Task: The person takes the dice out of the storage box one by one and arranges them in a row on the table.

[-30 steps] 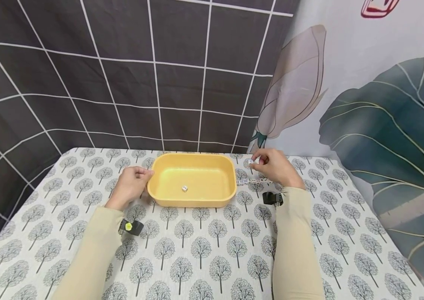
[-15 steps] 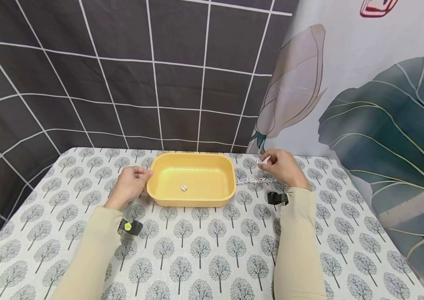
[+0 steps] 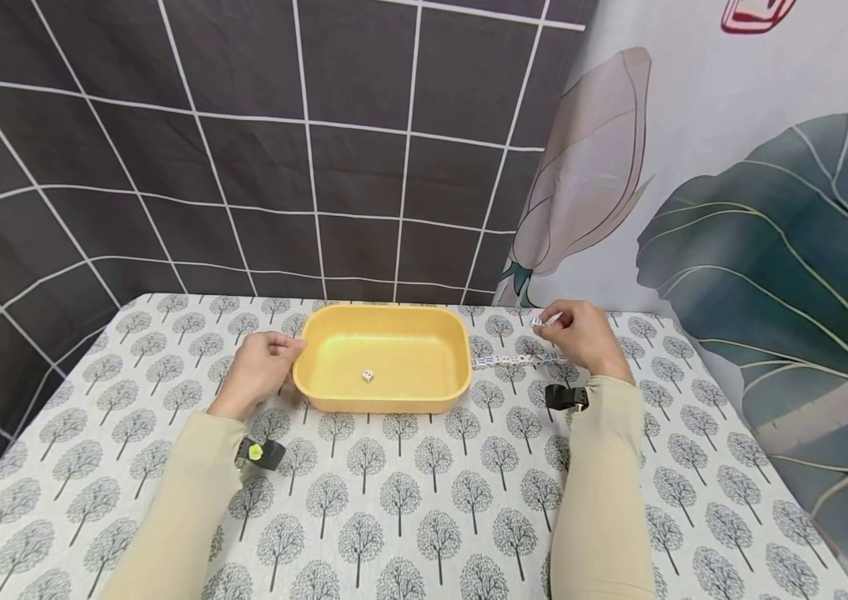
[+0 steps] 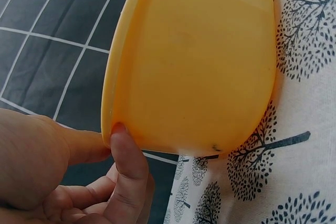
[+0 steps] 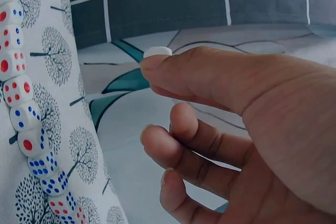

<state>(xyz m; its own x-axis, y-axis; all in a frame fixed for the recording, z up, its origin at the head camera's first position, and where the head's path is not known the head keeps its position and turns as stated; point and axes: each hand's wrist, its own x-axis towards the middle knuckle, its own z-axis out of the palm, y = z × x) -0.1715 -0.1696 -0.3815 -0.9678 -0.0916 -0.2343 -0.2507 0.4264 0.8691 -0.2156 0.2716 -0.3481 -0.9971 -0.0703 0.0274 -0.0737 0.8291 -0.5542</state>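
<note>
My left hand (image 3: 260,364) pinches the left end of a yellow plastic basin (image 3: 386,406), thumb and finger at its rim. The left wrist view shows those fingers on the basin's wall (image 4: 194,61). One white die (image 3: 368,377) lies inside, left of the middle. To the basin's right, my right hand (image 3: 587,335) holds another die (image 3: 539,322) between thumb and forefinger. In the right wrist view the thumb covers most of this die (image 5: 159,51). Close below that hand, a row of dice (image 3: 517,360) with red and blue pips runs rightward from the basin.
A white cloth with grey trees covers the table (image 3: 401,525). A dark curtain with white grid lines (image 3: 363,167) hangs behind it, and a flower-printed curtain (image 3: 694,208) hangs on the right. Each wrist wears a black camera (image 3: 566,397).
My right hand has moved to the right along the row with the pinched die. The left hand, the basin and the die in it stay in place.
</note>
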